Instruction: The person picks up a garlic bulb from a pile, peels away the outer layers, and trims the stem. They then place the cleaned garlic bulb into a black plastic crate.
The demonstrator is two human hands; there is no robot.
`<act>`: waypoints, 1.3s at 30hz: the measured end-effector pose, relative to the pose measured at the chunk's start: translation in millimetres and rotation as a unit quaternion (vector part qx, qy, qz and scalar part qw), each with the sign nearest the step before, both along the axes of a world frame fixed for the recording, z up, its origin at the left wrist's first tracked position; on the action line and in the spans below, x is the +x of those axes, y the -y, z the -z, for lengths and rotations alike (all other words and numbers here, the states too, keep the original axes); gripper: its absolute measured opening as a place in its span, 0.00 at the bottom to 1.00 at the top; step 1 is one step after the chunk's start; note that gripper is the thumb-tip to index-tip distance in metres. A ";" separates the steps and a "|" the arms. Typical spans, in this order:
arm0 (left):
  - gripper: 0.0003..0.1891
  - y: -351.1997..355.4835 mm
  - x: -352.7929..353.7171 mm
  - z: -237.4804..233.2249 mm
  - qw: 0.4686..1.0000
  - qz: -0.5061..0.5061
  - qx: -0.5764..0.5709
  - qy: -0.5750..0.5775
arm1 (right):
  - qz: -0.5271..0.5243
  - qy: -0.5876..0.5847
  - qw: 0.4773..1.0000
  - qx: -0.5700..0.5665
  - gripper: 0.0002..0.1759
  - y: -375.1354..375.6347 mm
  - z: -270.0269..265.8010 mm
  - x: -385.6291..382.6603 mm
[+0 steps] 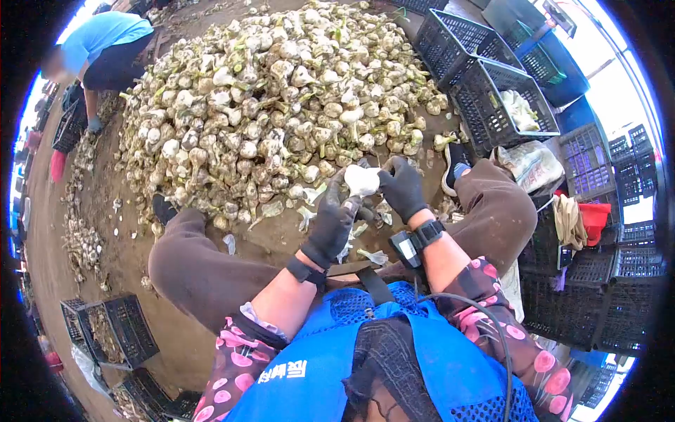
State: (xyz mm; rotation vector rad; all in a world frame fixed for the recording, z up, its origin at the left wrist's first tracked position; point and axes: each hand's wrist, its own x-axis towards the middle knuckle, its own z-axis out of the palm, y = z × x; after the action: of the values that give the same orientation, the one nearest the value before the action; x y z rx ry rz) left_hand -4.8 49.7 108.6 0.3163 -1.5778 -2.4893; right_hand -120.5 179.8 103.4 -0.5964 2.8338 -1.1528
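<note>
A clean white garlic bulb (361, 181) is held up in front of my lap, between my two dark-gloved hands. My left hand (329, 228) is closed around the bulb's lower left side, with the thumb toward me. On the other side, the bent fingers of my right hand (403, 188) press against the bulb's right edge; their tips are partly hidden. Just beyond my hands rises a large heap of garlic bulbs (274, 105), many of them soiled and with short stems. Peeled papery skins (373, 256) lie on the ground beneath my hands.
To the right, a black crate (492, 133) holds clean white garlic, with another black crate (450, 53) behind it. Stacked crates (569, 302) stand right of my knee. A person in a blue shirt (112, 39) bends over a crate at the far left. More crates (116, 330) lie lower left.
</note>
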 end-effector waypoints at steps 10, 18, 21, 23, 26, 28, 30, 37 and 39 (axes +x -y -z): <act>0.23 5.3 3.8 4.0 0.935 0.102 0.339 0.001 | -0.055 0.231 0.969 0.073 0.14 -3.7 -0.3 -5.5; 0.19 3.7 3.0 21.8 0.904 0.111 0.412 0.037 | -0.110 0.231 0.939 -0.232 0.15 10.2 -16.9 32.4; 0.12 6.3 7.8 26.8 0.982 0.173 0.059 0.038 | -0.192 0.038 0.970 -0.146 0.17 7.0 -15.4 30.1; 0.11 3.2 11.5 24.9 0.982 0.186 -0.005 -0.008 | -0.224 -0.077 0.971 -0.033 0.13 5.0 -12.3 24.3; 0.12 0.7 17.7 39.7 0.978 0.209 -0.010 -0.002 | -0.261 -0.134 0.955 0.039 0.13 7.1 -34.6 26.0; 0.10 -2.4 21.1 24.4 0.976 0.215 -0.008 0.020 | -0.254 -0.024 0.963 0.089 0.15 8.5 -39.0 16.8; 0.11 -6.8 17.2 -1.1 0.969 0.201 0.110 0.090 | -0.195 0.024 0.980 0.038 0.19 4.8 -23.2 6.0; 0.16 2.5 10.9 34.4 0.921 0.202 0.307 0.132 | 0.028 -0.009 0.996 -0.081 0.19 -8.3 11.7 -3.5; 0.14 1.9 14.4 32.9 0.969 0.192 0.127 0.085 | -0.081 -0.014 0.953 -0.292 0.14 -9.5 23.6 1.5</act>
State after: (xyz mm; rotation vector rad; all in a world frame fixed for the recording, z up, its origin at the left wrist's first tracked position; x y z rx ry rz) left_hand 9.6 47.9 75.7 0.2863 -1.4994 -3.0480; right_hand -119.0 189.3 79.7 -0.8455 2.3758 -1.9623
